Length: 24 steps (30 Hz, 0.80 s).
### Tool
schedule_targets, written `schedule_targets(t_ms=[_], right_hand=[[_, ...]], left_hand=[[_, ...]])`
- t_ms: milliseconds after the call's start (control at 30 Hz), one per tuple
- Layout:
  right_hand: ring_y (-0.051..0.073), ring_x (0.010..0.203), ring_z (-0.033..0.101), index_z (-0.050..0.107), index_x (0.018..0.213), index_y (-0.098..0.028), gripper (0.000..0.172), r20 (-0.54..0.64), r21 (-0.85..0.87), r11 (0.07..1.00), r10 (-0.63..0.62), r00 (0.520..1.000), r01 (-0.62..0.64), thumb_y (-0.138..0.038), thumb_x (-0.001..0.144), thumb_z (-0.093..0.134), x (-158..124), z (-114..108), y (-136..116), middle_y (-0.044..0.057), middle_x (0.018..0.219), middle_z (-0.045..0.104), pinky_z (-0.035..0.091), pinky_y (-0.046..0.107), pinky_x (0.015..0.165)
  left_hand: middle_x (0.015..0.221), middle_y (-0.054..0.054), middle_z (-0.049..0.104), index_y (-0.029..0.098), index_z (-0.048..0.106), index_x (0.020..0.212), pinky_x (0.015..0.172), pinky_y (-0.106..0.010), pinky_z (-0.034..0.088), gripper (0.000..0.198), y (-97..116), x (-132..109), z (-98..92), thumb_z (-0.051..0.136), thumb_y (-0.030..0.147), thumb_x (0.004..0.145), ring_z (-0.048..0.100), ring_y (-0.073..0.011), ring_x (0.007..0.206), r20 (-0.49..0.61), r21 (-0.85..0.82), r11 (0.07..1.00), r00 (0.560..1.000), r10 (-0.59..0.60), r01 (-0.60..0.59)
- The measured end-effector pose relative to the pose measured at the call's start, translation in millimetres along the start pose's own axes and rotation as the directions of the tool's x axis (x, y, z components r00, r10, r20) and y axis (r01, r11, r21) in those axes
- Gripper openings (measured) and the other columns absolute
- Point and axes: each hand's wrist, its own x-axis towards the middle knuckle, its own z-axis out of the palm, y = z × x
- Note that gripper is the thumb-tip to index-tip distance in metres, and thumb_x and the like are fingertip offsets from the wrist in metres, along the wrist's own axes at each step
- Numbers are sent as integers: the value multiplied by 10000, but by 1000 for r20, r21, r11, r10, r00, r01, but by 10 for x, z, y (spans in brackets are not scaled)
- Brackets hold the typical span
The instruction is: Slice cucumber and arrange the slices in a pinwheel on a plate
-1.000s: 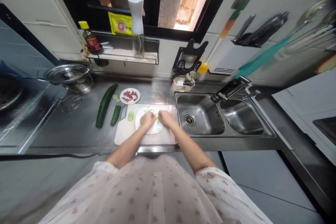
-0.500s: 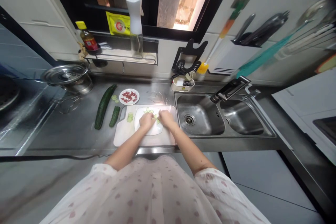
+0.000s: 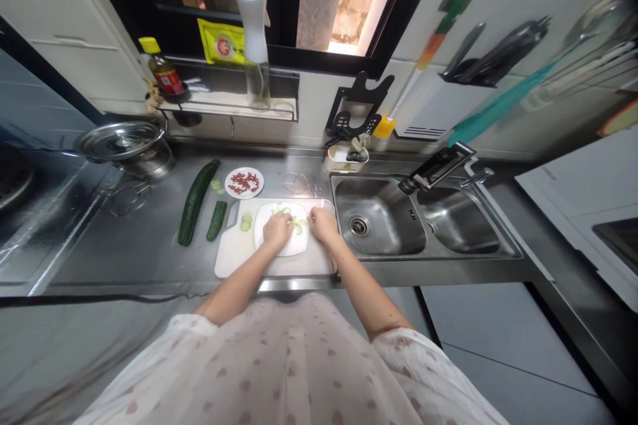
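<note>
A white square plate with pale green cucumber slices along its far and right parts rests on the cutting board. My left hand is closed over the plate, its fingertips by the slices; whatever is in its fingers is hidden. Just right of the plate's rim, my right hand hovers or rests over the board with fingers pinched together; I cannot see what they hold. A small stack of cucumber slices sits left of the plate. Beyond the board's left edge lies a cut cucumber piece.
A long whole cucumber and a round plate of chopped red pieces lie on the steel counter. To the right is a double sink with a black faucet. A lidded steel pot stands at the back left.
My right hand has moved right, away from the slices and off the plate. My left hand stays over the plate, and more slices show between the hands.
</note>
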Motion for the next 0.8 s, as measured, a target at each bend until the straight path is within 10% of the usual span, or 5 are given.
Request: schedule_targets(t_ms=[800], right_hand=[[205,1000,603,588,1108,-184,272,60,73,992,96,994,-100,-365,943,471,-78,81,-66,121,1096,658,414,278,791]], left_hand=[[1129,-79,562,294,655,1129,791,-306,431,328,-87,-98,55,413,214,923,487,-233,1037,130,179,941,954,268,-289]])
